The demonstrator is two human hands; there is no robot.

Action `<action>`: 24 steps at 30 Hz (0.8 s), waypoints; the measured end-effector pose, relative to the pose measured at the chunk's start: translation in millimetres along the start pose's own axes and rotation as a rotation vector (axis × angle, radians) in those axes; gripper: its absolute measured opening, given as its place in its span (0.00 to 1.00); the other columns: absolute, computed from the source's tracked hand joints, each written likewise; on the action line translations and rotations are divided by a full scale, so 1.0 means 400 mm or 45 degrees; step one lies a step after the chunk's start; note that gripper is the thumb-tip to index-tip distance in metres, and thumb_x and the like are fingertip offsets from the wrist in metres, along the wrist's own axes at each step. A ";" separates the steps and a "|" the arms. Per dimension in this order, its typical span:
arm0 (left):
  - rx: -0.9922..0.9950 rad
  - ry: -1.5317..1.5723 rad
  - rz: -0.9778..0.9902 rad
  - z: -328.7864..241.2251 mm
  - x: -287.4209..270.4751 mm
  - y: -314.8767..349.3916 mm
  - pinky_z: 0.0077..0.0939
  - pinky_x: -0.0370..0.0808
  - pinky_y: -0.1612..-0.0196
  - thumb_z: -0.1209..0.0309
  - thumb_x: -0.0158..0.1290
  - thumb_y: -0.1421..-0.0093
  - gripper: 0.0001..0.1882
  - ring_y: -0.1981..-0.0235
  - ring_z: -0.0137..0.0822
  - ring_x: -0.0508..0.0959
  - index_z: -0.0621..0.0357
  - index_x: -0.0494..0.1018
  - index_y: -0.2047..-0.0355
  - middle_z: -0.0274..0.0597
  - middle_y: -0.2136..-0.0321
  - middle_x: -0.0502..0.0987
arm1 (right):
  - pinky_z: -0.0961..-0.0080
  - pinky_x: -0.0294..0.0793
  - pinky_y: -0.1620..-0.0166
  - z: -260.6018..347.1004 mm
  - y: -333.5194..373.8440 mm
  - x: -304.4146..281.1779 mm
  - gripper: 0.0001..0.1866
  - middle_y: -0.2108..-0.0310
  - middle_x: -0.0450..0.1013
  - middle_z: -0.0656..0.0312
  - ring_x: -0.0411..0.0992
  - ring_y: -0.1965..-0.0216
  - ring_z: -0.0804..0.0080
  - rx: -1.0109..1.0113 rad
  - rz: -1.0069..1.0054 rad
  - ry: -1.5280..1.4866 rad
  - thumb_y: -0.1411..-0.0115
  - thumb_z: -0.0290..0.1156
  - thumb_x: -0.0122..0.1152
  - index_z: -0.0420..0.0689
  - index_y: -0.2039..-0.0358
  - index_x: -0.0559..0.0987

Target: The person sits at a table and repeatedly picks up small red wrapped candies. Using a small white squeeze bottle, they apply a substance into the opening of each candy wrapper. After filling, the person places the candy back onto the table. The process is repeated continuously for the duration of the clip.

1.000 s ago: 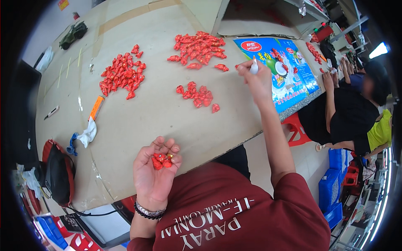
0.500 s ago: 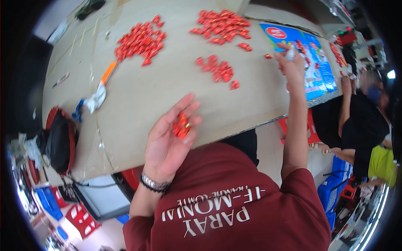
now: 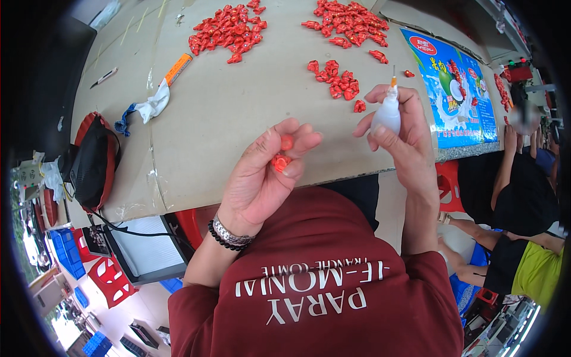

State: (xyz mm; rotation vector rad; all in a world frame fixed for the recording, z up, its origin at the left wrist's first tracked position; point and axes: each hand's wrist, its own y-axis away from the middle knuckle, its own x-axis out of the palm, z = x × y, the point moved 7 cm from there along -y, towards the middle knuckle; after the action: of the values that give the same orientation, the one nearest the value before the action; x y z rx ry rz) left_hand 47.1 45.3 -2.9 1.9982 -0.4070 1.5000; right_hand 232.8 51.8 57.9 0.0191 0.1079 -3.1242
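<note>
My left hand [image 3: 253, 184], palm up with bent fingers, holds small shiny red pieces [image 3: 281, 163] between thumb and fingertips. Their exact number is partly hidden. In my right hand [image 3: 410, 149] is a white squeeze bottle [image 3: 388, 115] with an orange collar and a thin needle tip pointing up. The bottle is apart from the red pieces, to their right. Beyond my hands, a small group of red pieces [image 3: 336, 81] lies on the table, with a single red piece [image 3: 359, 106] just nearer to me.
Two larger red heaps lie farther back, one left [image 3: 229, 34] and one right [image 3: 352, 24]. A blue printed sheet [image 3: 443, 128] covers the table's right end. An orange tube [image 3: 178, 69], crumpled white wrap [image 3: 156, 106], pen [image 3: 104, 78] and black-red bag [image 3: 95, 163] are left. A co-worker [image 3: 505, 178] sits right.
My right hand has come back from over the blue sheet with the bottle, now needle up. The left hand's fingers have drawn the red pieces toward their tips. The whole view has shifted.
</note>
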 end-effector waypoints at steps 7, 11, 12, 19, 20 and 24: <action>-0.117 0.104 0.126 0.009 -0.013 -0.014 0.13 0.60 0.86 0.52 0.42 0.35 0.20 0.83 0.21 0.61 0.58 0.65 0.60 0.34 0.74 0.65 | 0.82 0.69 0.73 -0.011 -0.033 0.069 0.20 0.53 0.64 0.55 0.76 0.66 0.65 -0.089 0.153 -0.123 0.43 0.27 0.60 0.38 0.52 0.66; -0.107 0.079 0.206 0.001 -0.018 -0.019 0.13 0.56 0.87 0.49 0.41 0.36 0.20 0.85 0.21 0.58 0.54 0.65 0.62 0.29 0.79 0.58 | 0.83 0.70 0.73 -0.003 -0.060 0.088 0.21 0.54 0.66 0.54 0.77 0.65 0.63 -0.178 0.157 0.024 0.43 0.26 0.60 0.36 0.51 0.67; -0.081 0.064 0.138 -0.005 -0.023 -0.023 0.13 0.56 0.87 0.49 0.41 0.36 0.20 0.85 0.21 0.58 0.54 0.66 0.62 0.29 0.79 0.59 | 0.83 0.70 0.73 -0.001 -0.064 0.091 0.21 0.54 0.67 0.54 0.77 0.65 0.63 -0.202 0.143 0.054 0.43 0.26 0.61 0.35 0.51 0.67; -0.066 -0.050 -0.020 -0.029 -0.026 -0.046 0.13 0.56 0.84 0.54 0.46 0.35 0.15 0.83 0.21 0.62 0.52 0.70 0.61 0.31 0.74 0.71 | 0.80 0.74 0.67 -0.013 -0.069 0.069 0.17 0.60 0.73 0.48 0.77 0.63 0.63 -0.114 -0.072 -0.249 0.49 0.18 0.63 0.36 0.60 0.68; -0.063 -0.055 0.016 -0.030 -0.024 -0.049 0.13 0.57 0.84 0.56 0.47 0.35 0.15 0.83 0.21 0.63 0.53 0.71 0.59 0.31 0.72 0.72 | 0.77 0.76 0.63 -0.011 -0.067 0.062 0.17 0.60 0.73 0.49 0.76 0.61 0.64 -0.116 -0.075 -0.273 0.50 0.15 0.62 0.36 0.61 0.68; -0.036 0.004 -0.084 -0.030 -0.010 -0.056 0.12 0.58 0.83 0.59 0.43 0.33 0.14 0.80 0.21 0.61 0.54 0.68 0.56 0.37 0.66 0.71 | 0.76 0.78 0.60 -0.018 -0.072 0.043 0.18 0.59 0.74 0.46 0.76 0.58 0.66 -0.193 -0.092 -0.359 0.51 0.15 0.63 0.38 0.61 0.69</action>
State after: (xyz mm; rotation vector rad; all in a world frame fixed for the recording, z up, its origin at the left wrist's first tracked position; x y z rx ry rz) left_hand 49.4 69.7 -10.5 1.9681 -0.3553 1.4492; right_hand 215.2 80.7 52.7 -0.4340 0.3457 -3.1391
